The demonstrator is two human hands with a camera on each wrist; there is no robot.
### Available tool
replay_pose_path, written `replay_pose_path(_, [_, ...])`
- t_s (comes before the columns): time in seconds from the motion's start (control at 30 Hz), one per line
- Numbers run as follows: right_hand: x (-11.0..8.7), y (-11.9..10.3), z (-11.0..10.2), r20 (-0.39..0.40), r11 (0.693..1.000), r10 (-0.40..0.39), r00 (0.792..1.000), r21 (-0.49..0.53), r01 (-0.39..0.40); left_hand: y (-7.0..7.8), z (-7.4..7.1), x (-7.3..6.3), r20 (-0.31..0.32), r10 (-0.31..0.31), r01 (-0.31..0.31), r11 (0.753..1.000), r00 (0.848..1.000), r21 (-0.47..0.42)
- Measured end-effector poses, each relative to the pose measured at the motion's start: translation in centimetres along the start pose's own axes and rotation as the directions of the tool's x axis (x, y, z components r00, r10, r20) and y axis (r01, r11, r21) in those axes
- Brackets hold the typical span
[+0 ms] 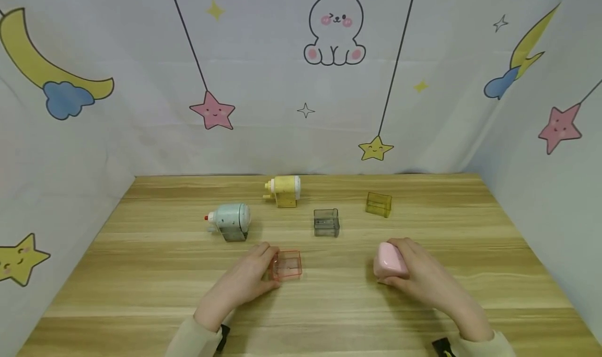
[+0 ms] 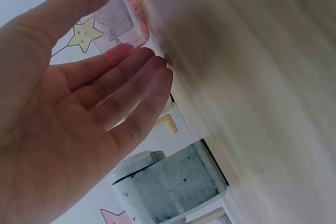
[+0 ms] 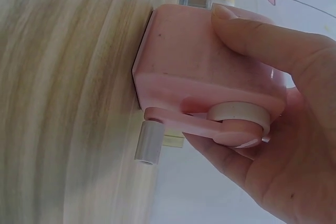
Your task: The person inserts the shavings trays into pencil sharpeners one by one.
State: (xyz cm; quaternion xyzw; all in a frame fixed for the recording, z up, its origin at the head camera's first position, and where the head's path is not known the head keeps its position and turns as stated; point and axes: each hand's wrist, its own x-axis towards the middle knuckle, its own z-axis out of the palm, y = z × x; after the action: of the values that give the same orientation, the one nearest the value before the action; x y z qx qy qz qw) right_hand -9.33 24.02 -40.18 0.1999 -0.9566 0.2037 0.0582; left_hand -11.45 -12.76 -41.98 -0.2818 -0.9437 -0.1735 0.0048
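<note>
Between its thumb and fingers my left hand (image 1: 246, 276) holds a clear pink shavings drawer (image 1: 288, 265) low at the tabletop. In the left wrist view the see-through drawer (image 2: 126, 19) shows reddish flecks along one side. Over to the right, my right hand (image 1: 425, 276) grips a pink pencil sharpener (image 1: 391, 260). The right wrist view shows the thumb on one side of the pink sharpener (image 3: 194, 56), its crank (image 3: 184, 121) ending in a grey knob (image 3: 149, 142). Its base is at or near the table; contact is hard to tell.
A light blue sharpener (image 1: 231, 221) stands left of the drawers, with a yellow sharpener (image 1: 285, 189) behind it. A grey see-through drawer (image 1: 326, 223) lies mid-table and a yellow see-through drawer (image 1: 378, 204) lies farther back. Patterned cloth (image 1: 282, 137) encloses the wooden table (image 1: 329, 315).
</note>
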Motion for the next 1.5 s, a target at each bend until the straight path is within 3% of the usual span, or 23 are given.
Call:
replay_pose_path(0.33, [0.0,0.2,0.1,0.000,1.000,-0.002,1.000,0.016,0.002,-0.2,0.2,0.3,0.030,0.000,0.001,0.999,1.000,-0.037])
replay_pose_path(0.6, [0.2,0.3,0.2,0.002,1.000,-0.003,1.000,0.031,0.003,-0.1,0.1,0.5,0.018,0.036,-0.035,0.999,0.999,-0.036])
replay_pose_path(1.2, [0.2,0.6,0.1,0.014,0.999,-0.008,1.000,0.038,0.007,0.5,0.1,0.8,0.035,0.017,-0.016,0.999,0.999,-0.032])
replay_pose_path(1.5, [0.3,0.6,0.5,-0.023,0.999,-0.039,0.999,0.028,0.039,0.7,0.3,1.1,0.048,0.026,-0.025,0.999,0.999,-0.021])
